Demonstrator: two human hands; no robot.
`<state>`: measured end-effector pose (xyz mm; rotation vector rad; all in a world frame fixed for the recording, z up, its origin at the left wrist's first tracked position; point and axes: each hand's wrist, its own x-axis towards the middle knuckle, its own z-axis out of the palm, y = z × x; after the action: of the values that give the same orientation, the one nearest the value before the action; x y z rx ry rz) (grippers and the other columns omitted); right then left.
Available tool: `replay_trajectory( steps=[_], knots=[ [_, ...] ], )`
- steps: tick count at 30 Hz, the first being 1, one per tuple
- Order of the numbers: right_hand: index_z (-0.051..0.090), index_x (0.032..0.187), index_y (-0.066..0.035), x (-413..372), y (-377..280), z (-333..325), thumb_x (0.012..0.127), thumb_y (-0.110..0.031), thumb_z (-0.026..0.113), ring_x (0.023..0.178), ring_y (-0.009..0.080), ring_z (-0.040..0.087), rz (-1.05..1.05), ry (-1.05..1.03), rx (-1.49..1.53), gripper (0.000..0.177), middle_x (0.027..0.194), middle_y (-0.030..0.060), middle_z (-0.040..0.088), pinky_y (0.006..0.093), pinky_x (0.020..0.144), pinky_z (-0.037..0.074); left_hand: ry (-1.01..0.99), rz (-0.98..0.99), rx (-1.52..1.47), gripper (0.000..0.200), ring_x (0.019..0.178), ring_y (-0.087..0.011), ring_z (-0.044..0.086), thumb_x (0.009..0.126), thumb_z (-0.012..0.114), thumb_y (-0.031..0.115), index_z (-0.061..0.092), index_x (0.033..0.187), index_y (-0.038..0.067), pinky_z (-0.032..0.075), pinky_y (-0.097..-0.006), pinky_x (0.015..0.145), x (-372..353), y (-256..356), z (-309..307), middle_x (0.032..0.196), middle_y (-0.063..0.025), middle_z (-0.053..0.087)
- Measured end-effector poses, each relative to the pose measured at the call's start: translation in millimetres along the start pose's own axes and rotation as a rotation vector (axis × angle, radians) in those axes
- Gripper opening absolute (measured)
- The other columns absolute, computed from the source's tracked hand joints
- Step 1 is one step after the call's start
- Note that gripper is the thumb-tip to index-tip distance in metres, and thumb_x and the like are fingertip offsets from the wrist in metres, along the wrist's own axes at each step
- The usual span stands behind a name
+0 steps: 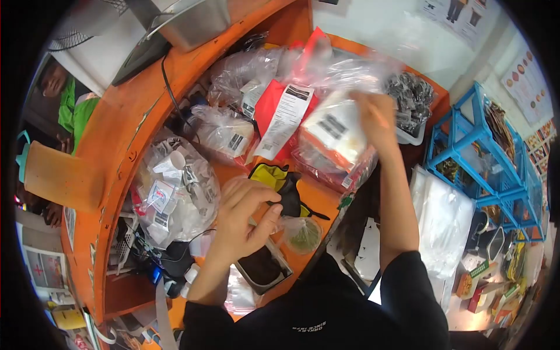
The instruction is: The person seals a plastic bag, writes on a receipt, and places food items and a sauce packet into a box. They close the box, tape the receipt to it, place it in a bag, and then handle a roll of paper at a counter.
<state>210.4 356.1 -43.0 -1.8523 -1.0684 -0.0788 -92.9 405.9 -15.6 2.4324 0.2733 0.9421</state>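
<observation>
My right hand point(376, 119) is blurred, with its fingers closed at the upper edge of a clear plastic bag point(335, 125) that holds a white-labelled package. Loose, smeared plastic rises above the fingers. My left hand point(248, 219) hovers with curved fingers and the thumb apart, and nothing visible is in it. Beside its fingertips lies a black and yellow pouch point(283, 185). A small clear bag with green contents point(304, 235) and an open metal container with dark contents point(263, 269) are just right of and below that hand.
Long printed receipts point(286, 116) lie over red bags in the middle. A large clear bag of cups and papers point(169, 189) sits left. Black packets fill a tub point(413, 108) at the back right, near a blue rack point(481, 151). A person in green point(76, 108) is beyond the orange counter point(125, 122).
</observation>
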Motion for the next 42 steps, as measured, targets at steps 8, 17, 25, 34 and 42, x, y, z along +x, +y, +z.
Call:
replay_trajectory(
  steps=[8,17,25,34,42],
  knots=[
    [0.064,0.103,0.005,-109,35,-141,0.097,-0.03,0.036,0.088,0.0161,0.06,0.27,0.611,0.148,0.045,0.098,0.0115,0.066,0.0302,0.085,0.043,-0.334,-0.086,0.079,0.014,0.072,-0.0317,0.055,0.077,0.064,0.014,0.057,0.085,0.004,0.041,-0.0412,0.064,20,-35,21,0.076,-0.0111,0.058],
    [0.046,0.07,0.0,-168,64,-160,0.096,-0.021,0.044,0.089,0.0186,0.053,0.326,0.646,0.29,0.034,0.086,0.013,0.059,0.0347,0.095,0.035,-0.584,-0.217,0.165,0.054,0.071,-0.0288,0.057,0.083,0.061,0.023,0.042,0.131,0.006,0.045,-0.0367,0.06,56,-48,75,0.075,-0.0097,0.058],
    [0.046,0.07,0.0,-170,76,-149,0.096,-0.024,0.046,0.091,0.0217,0.055,0.403,0.643,0.337,0.036,0.084,0.0162,0.059,0.0366,0.094,0.037,-0.419,0.061,-0.161,0.05,0.071,-0.03,0.056,0.083,0.062,0.023,0.046,0.125,-0.001,0.044,-0.0376,0.066,70,-63,109,0.077,-0.0117,0.059],
    [0.05,0.068,-0.001,-154,31,-127,0.092,-0.018,0.047,0.087,0.0192,0.056,0.301,0.555,0.505,0.031,0.082,0.0132,0.06,0.0343,0.09,0.039,-0.031,0.234,0.158,0.011,0.087,-0.0325,0.053,0.068,0.052,0.002,0.055,0.078,-0.001,0.042,-0.0412,0.078,116,-61,174,0.084,-0.0152,0.054],
    [0.054,0.123,-0.002,-149,46,-156,0.096,-0.04,0.037,0.096,0.0356,0.057,0.174,0.235,-0.124,0.05,0.105,0.0228,0.06,0.0396,0.082,0.046,0.284,0.059,0.209,0.022,0.086,-0.0353,0.05,0.065,0.057,0.001,0.048,0.085,-0.001,0.042,-0.0423,0.074,35,60,-38,0.09,-0.0177,0.047]
  ],
)
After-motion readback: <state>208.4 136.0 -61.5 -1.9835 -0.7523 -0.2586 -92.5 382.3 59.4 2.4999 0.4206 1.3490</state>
